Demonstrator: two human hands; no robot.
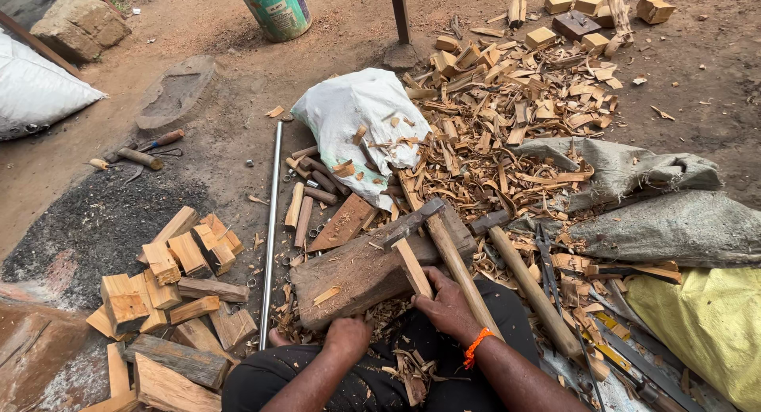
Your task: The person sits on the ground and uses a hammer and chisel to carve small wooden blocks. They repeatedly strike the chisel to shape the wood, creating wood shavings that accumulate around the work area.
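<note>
I sit on the ground behind a thick, worn wooden chopping block. My left hand curls over the block's near edge. My right hand grips the lower end of a pale, narrow wood piece that stands slanted on the block. An adze with a dark metal head lies across the block, and its long handle runs down just right of my right hand. A second long-handled tool lies further right.
Cut wood blocks are piled at left beside a long metal rod. A white sack and a heap of wood chips lie beyond the block. Grey sacks, yellow cloth and blades lie at right. A bucket stands far back.
</note>
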